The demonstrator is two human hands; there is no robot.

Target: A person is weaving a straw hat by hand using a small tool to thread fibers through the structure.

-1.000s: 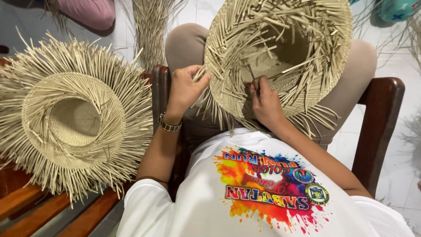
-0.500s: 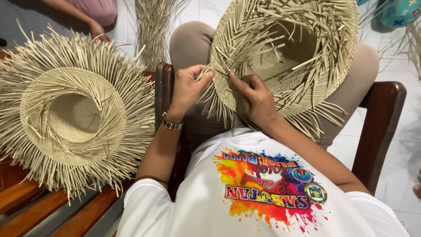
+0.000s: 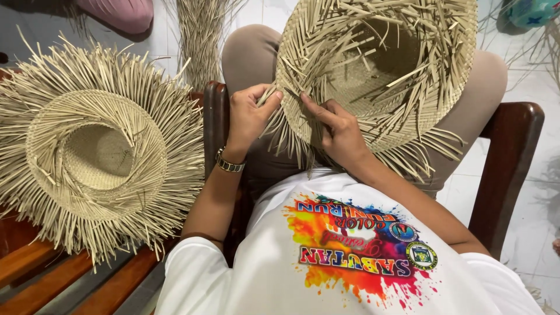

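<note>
A half-woven straw hat [image 3: 379,70] rests upside down on my lap, its loose strips sticking out all around the brim. My left hand [image 3: 248,114] pinches a few strips at the hat's near left edge. My right hand [image 3: 338,131] presses its fingers against the brim just to the right, holding strips there. A watch is on my left wrist.
A second unfinished straw hat [image 3: 96,157] lies upside down on the wooden bench [image 3: 52,274] at my left. A bundle of loose straw [image 3: 201,35] lies on the tiled floor ahead. Dark wooden chair arms [image 3: 507,163] flank my legs. Another person's pink clothing [image 3: 116,11] shows at top left.
Both hands have shifted slightly along the brim, and my right fingers now stretch left toward the left hand. The other person's hand at top left has gone from view.
</note>
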